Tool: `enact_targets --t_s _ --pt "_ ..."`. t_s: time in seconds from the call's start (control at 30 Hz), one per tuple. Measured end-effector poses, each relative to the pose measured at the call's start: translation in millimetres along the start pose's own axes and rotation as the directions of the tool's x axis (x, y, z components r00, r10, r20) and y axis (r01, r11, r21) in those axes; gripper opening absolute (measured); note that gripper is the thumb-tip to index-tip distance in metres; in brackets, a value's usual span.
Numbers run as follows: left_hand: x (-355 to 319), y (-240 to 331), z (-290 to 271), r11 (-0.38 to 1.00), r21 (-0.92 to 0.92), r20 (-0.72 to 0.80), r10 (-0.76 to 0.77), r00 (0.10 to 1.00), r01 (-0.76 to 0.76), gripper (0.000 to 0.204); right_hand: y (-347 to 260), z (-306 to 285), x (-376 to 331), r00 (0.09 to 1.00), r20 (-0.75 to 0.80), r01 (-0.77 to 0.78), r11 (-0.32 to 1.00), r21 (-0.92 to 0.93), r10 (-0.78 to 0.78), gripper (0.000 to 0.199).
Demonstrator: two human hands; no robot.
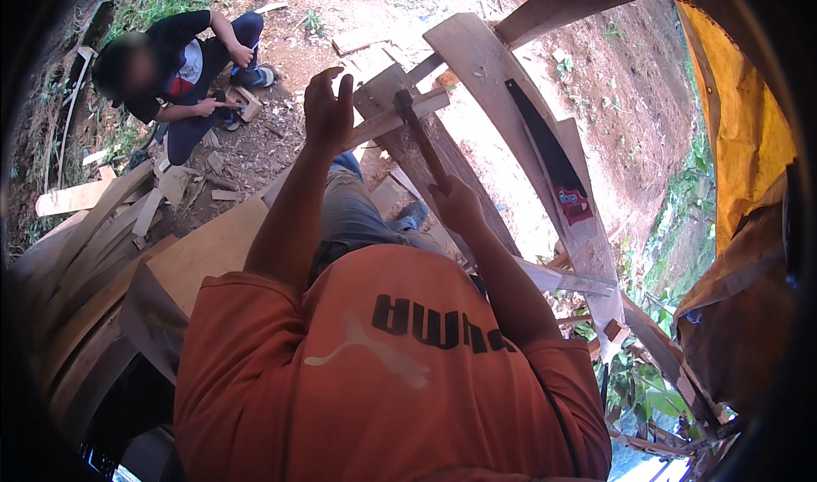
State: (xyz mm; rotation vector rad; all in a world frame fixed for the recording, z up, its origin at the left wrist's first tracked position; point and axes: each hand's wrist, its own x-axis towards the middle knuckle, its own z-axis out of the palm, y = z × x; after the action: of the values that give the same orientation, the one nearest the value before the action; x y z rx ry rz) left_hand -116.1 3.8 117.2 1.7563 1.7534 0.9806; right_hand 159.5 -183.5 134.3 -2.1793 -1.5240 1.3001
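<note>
Wooden hammer handle [427,154] sits in our closed right hand [455,203], its long axis running up-left to the head [402,99] resting on a thin slat [396,118]. Our left hand [328,112] pinches something too small to tell above it. Nothing looks driven yet.

One hammer [419,137] up in the near right hand [455,203], one saw [551,154] lying on the plank right of it, two hands raised, one more person [174,65] crouching far left, one yellow tarp [740,108] far right.
</note>
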Motion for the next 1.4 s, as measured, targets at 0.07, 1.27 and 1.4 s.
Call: enact_targets --t_s 0.07,1.27,1.4 --pt "-23.6 -24.2 -45.3 0.995 0.104 -0.057 0.009 0.998 -0.003 0.049 -3.4 -6.8 -7.9 0.999 -0.029 0.013 1.000 0.005 -0.012 0.041" --pt "-293.3 -198.0 -147.5 0.642 0.360 0.369 -0.765 0.528 0.677 0.054 47.0 17.3 39.0 0.996 0.039 0.088 0.970 -0.227 -0.081 0.043" --pt "-301.6 -213.5 -135.3 0.652 0.347 0.410 -0.752 0.516 0.674 0.054 18.6 1.0 21.7 0.999 0.035 0.034 0.986 -0.161 -0.029 0.042"
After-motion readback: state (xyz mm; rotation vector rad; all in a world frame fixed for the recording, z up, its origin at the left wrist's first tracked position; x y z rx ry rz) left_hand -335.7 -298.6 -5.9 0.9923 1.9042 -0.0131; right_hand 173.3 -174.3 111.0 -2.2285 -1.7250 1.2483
